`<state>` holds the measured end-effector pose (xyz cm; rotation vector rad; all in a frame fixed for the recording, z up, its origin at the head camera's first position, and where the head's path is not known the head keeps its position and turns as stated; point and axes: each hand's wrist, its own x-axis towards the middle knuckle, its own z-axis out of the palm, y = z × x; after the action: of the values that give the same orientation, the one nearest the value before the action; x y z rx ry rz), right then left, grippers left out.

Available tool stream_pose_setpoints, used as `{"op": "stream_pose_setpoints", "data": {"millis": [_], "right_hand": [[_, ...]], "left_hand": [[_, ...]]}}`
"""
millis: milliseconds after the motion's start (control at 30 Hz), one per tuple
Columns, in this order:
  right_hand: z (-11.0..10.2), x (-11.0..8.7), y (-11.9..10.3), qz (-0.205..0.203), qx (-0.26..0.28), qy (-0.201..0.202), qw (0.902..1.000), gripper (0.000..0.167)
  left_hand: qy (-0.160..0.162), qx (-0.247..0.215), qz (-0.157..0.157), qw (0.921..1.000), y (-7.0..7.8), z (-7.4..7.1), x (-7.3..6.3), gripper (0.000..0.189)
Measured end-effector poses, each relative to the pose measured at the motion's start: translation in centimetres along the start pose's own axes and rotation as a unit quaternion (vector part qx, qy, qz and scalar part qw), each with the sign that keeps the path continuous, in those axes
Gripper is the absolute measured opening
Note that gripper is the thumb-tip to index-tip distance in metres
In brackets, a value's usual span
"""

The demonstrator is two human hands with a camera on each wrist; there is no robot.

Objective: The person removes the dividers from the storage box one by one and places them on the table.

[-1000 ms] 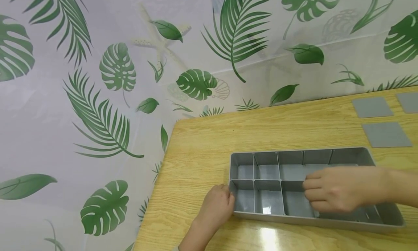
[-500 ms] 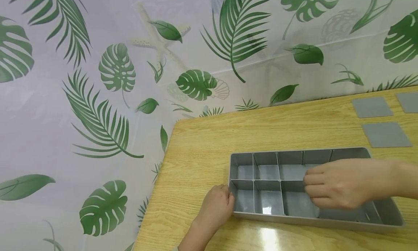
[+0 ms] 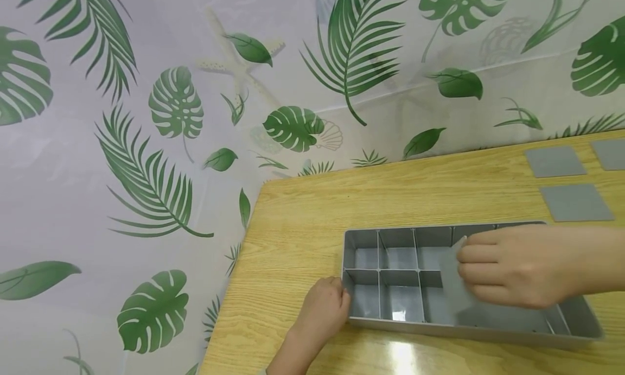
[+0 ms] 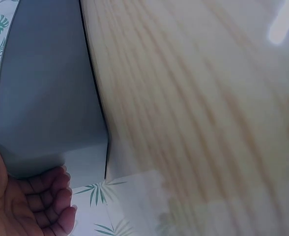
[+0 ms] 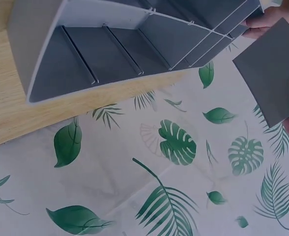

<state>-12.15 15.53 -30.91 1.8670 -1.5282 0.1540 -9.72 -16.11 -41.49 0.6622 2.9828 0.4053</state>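
Note:
A long grey divided box (image 3: 415, 325) lies on the table, its left half split into small compartments by thin dividers. At its left front corner, my left hand (image 3: 324, 304) holds the end wall; in the left wrist view, curled fingers (image 4: 61, 196) rest against that end, with the thumb by the rim. My right hand (image 3: 517, 266) pinches a thin grey divider panel (image 5: 272, 69) by its edge, above the box's middle. In the head view the panel hangs tilted left of the knuckles, overlapping a front compartment. That hand hides part of the box's right half.
Three flat grey square panels lie at the back right of the wood-grain table (image 3: 303, 217): one panel (image 3: 577, 202) nearer, another panel (image 3: 556, 161) behind it, and a third panel (image 3: 610, 153) at the frame edge. A leaf-print sheet (image 3: 195, 201) borders the table's left and back.
My right hand has risen slightly out of the box toward the back, and the grey panel in its fingers now shows tilted to the left. The left hand and box have stayed put.

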Motion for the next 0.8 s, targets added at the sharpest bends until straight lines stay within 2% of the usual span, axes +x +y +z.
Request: {"op": "stream_pose_setpoints", "data": {"millis": [300, 567, 800], "right_hand": [[-1.2, -0.6, 0.0, 0.020, 0.031, 0.024, 0.9990, 0.033], [-1.7, -3.2, -0.5, 0.072, 0.015, -0.012, 0.9972, 0.037], [-2.3, -6.0, -0.9, 0.110, -0.031, -0.031, 0.9930, 0.037]], "left_hand": [[0.006, 0.016, 0.004, 0.9998, -0.2, 0.2, 0.1, 0.026], [0.000, 0.000, -0.004, 1.0000, -0.1, 0.1, 0.2, 0.027], [0.001, 0.000, -0.003, 1.0000, -0.1, 0.1, 0.3, 0.029]]}}
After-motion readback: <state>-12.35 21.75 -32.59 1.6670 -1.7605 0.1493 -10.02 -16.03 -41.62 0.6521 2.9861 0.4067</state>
